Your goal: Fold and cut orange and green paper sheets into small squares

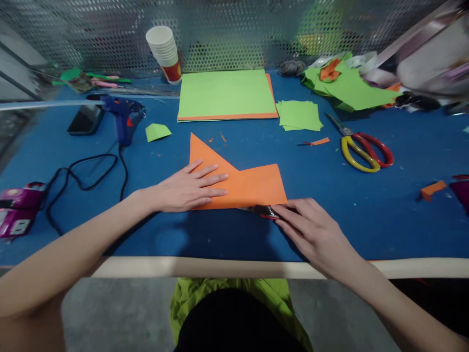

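Note:
A folded sheet of orange paper (252,183) lies on the blue tabletop, one pointed corner standing out at its upper left. My left hand (194,188) rests flat on the paper's left part, fingers spread. Low at the right, my right hand (311,225) grips a utility knife (266,211) with a black and red body. The knife lies along the paper's lower folded edge, its blade end pointing left and partly tucked beneath the sheet. How far the blade reaches under the paper is hidden.
Behind lie stacked green sheets (223,93), small green squares (300,116) and paper cups (163,51). Red-and-yellow scissors (361,146) are to the right. A blue glue gun (122,117) with a black cord, a phone (86,119) and a green scrap (157,132) lie left.

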Tool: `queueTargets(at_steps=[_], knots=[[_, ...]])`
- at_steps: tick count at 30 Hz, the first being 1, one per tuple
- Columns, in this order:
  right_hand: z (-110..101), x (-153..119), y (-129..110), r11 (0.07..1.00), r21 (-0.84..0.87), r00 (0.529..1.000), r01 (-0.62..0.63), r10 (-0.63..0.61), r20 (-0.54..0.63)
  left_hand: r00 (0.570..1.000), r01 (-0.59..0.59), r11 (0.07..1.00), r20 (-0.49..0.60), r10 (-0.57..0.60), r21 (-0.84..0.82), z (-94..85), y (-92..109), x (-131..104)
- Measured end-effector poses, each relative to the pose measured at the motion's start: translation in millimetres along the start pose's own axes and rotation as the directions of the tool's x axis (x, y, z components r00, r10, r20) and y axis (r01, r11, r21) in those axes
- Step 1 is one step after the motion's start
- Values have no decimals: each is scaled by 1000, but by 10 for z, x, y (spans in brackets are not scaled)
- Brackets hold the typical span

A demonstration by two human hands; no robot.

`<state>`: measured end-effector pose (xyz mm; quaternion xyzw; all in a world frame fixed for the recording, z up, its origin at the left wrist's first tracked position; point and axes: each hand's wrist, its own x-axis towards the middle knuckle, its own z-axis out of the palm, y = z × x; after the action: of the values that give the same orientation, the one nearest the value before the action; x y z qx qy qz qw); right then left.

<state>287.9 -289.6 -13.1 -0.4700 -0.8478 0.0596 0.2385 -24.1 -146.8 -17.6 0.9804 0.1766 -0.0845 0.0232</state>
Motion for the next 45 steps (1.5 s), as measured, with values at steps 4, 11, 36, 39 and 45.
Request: queueTargets(at_steps=[4, 11, 36, 39, 45], knots=[[11, -2, -28, 1000, -1, 1000, -11, 11, 1, 1000, -4, 1000, -14, 4, 9, 12, -4, -2], [48, -14, -76, 999, -1, 999, -35, 35, 0, 1000, -17, 1000, -25, 17, 0, 9, -11, -8], [155, 108, -224, 1000, -3, 1000, -24, 24, 4, 1000, -19, 999, -19, 18, -34, 22, -13, -10], [168, 118, -238, 1000, 4, 1000, -21, 21, 21, 999, -19, 999, -31, 18, -41, 33, -14, -9], [186, 124, -263, 999, 7, 999, -37, 37, 30, 997, -32, 998, -71, 28, -56, 51, -20, -20]])
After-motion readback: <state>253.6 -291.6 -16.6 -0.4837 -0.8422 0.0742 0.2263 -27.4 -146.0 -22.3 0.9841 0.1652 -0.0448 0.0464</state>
